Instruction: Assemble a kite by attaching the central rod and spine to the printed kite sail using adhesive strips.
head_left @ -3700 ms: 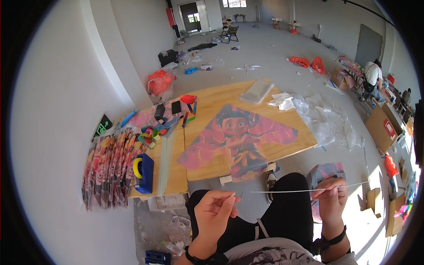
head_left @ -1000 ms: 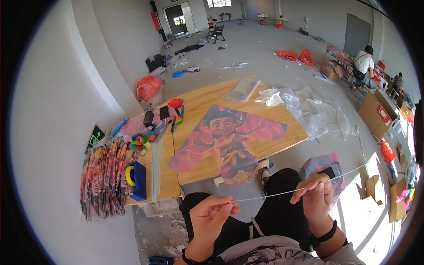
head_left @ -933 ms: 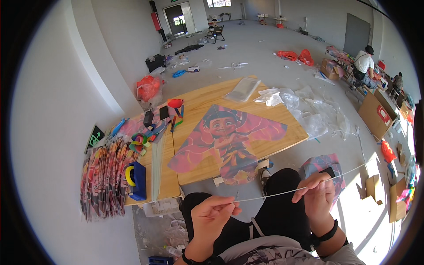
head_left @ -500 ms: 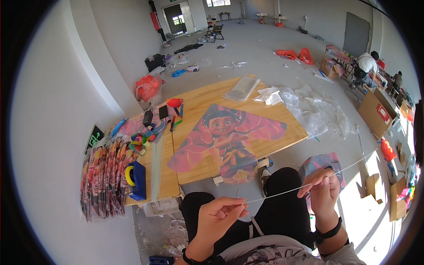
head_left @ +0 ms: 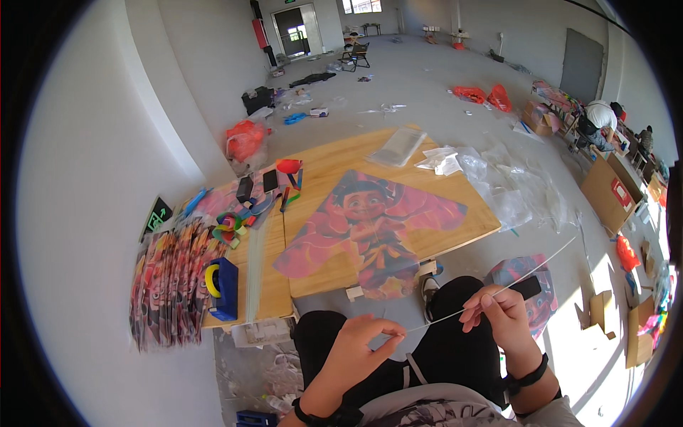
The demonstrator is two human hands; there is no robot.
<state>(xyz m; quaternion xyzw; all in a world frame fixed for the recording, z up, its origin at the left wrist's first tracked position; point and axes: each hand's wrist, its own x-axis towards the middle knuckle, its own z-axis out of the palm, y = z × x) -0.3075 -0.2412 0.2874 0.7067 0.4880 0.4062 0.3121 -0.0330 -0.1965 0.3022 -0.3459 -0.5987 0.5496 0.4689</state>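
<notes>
A thin pale rod (head_left: 442, 319) stretches above my lap, rising toward the right. My left hand (head_left: 366, 345) pinches its near end between thumb and index finger. Farther along, my right hand (head_left: 500, 317) grips it with thumb and fingers, and the free end sticks out past that hand. Beyond my knees, a kite sail (head_left: 370, 235) printed with a cartoon figure lies spread on the wooden table (head_left: 320, 274), its lower part overhanging the front edge. Behind my right hand are another printed sheet (head_left: 542, 309) and a dark block (head_left: 528, 287) I cannot identify.
On the table's left stand a blue tape dispenser (head_left: 226, 288), a bundle of pale rods (head_left: 255, 274) and colourful tape rolls (head_left: 228, 226). Packed printed kites (head_left: 174, 288) hang over the left edge. Clear plastic bags (head_left: 398, 146) lie at the back. A cardboard box (head_left: 608, 192) stands right; people work beyond.
My right hand has shifted left and slightly down, nearer my left hand. The rod, bowed earlier, is straighter and tilts more steeply. The dark block shows more. The view has shifted slightly.
</notes>
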